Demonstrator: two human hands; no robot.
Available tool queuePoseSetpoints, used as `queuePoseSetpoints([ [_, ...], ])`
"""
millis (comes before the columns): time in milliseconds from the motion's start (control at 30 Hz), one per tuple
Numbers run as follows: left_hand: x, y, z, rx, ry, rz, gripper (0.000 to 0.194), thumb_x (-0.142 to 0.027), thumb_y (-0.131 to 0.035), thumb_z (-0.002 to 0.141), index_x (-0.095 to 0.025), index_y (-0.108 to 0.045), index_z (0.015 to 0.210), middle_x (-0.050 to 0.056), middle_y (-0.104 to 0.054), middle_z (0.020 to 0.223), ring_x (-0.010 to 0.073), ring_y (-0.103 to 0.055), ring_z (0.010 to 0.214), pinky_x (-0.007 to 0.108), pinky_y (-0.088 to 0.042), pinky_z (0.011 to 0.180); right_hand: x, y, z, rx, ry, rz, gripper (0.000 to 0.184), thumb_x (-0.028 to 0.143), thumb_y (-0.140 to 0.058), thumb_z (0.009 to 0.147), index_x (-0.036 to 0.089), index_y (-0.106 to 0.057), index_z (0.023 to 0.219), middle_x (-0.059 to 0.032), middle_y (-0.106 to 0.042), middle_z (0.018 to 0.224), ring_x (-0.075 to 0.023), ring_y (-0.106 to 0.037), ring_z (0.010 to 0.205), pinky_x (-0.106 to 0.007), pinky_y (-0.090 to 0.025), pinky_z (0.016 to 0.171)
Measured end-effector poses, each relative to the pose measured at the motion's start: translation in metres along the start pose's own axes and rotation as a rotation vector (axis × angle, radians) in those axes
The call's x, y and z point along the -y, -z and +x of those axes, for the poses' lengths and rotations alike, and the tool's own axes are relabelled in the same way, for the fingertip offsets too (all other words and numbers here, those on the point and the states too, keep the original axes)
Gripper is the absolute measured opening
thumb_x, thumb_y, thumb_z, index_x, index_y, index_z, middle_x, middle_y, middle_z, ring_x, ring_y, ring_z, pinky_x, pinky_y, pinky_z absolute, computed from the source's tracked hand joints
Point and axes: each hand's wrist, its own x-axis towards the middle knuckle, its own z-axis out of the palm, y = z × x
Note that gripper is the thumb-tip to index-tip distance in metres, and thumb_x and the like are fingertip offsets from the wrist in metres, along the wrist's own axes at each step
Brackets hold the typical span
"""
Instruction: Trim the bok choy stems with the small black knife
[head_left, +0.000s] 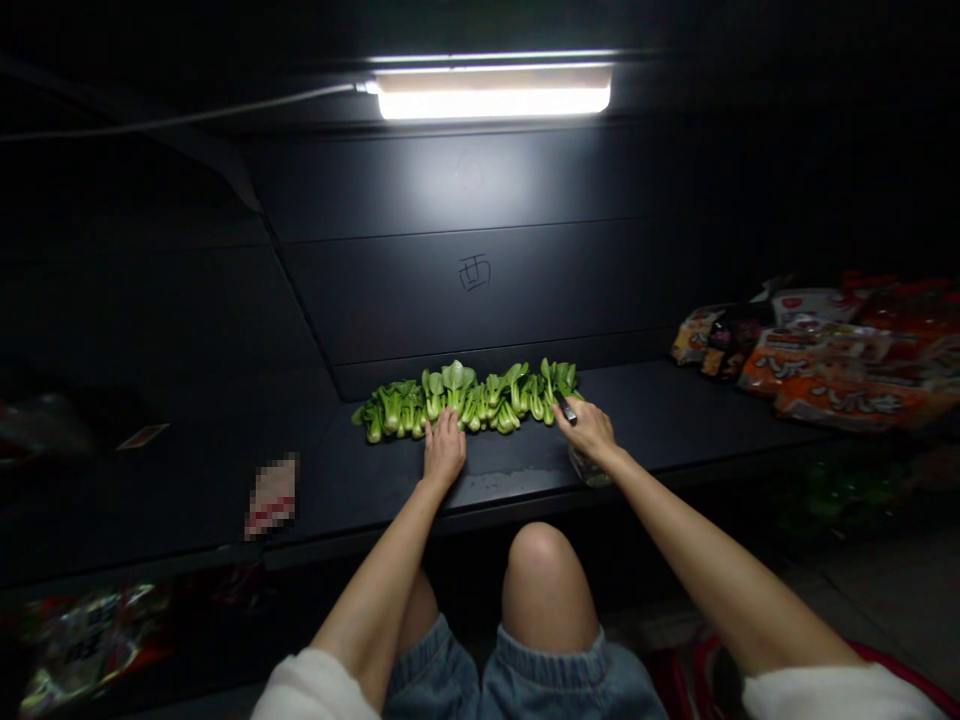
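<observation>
A row of green bok choy [493,400] lies along the dark shelf in front of me, leaves toward the back panel and pale stems toward me. My left hand [446,450] rests at the front of the row left of its middle, fingers stretched out and touching the stems. At the right end, my right hand [591,432] is closed around what looks like a spray bottle [591,468]. Its dark head shows above my fingers and its clear body shows below; my hand hides the rest. Wet marks spot the shelf before the row.
Several packaged foods [832,365] are piled on the shelf at the right. A lit lamp [495,92] with a white cable hangs above. On the left are a blurred-out card [272,495] and a small tag [142,436]. Shiny packets [94,640] sit lower left. The shelf's front edge is above my knees.
</observation>
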Motion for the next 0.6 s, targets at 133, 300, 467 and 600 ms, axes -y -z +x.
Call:
queuePoseSetpoints([
  [133,0.003,0.001,-0.001,-0.011,-0.004,0.014,0.046,-0.02,-0.035,0.092,-0.01,-0.046,0.136,0.017,-0.046,0.146,0.0257,-0.038,0.139,0.053,-0.025,0.116,0.001,-0.004,0.0,0.013,0.054,-0.038,0.036,0.042,-0.038,0.097,0.018,-0.065,0.096,-0.0096,-0.073,0.096,-0.0218,-0.067,0.088,-0.027,-0.037,0.068],
  [300,0.008,0.001,-0.001,-0.024,0.002,0.024,0.046,-0.02,-0.036,0.092,-0.01,-0.047,0.135,0.017,-0.047,0.146,0.0257,-0.038,0.139,0.051,-0.026,0.116,0.004,-0.009,0.001,-0.015,0.185,-0.072,0.036,0.041,-0.038,0.097,0.016,-0.064,0.104,-0.0111,-0.073,0.101,-0.022,-0.066,0.091,-0.027,-0.038,0.075],
  [467,0.011,0.002,-0.001,-0.026,0.006,0.022,0.046,-0.021,-0.037,0.092,-0.009,-0.048,0.135,0.018,-0.047,0.145,0.0266,-0.039,0.139,0.051,-0.028,0.115,0.008,-0.011,0.001,-0.016,0.161,-0.081,0.038,0.041,-0.037,0.098,0.016,-0.065,0.106,-0.0112,-0.073,0.102,-0.0226,-0.066,0.094,-0.027,-0.038,0.075],
  [600,0.014,0.003,-0.002,-0.025,0.011,0.018,0.046,-0.02,-0.037,0.092,-0.01,-0.048,0.135,0.018,-0.046,0.146,0.0268,-0.038,0.139,0.053,-0.027,0.115,0.012,-0.01,0.0,0.003,0.129,-0.094,0.038,0.041,-0.037,0.098,0.017,-0.066,0.101,-0.0106,-0.074,0.096,-0.0222,-0.067,0.087,-0.027,-0.038,0.07],
])
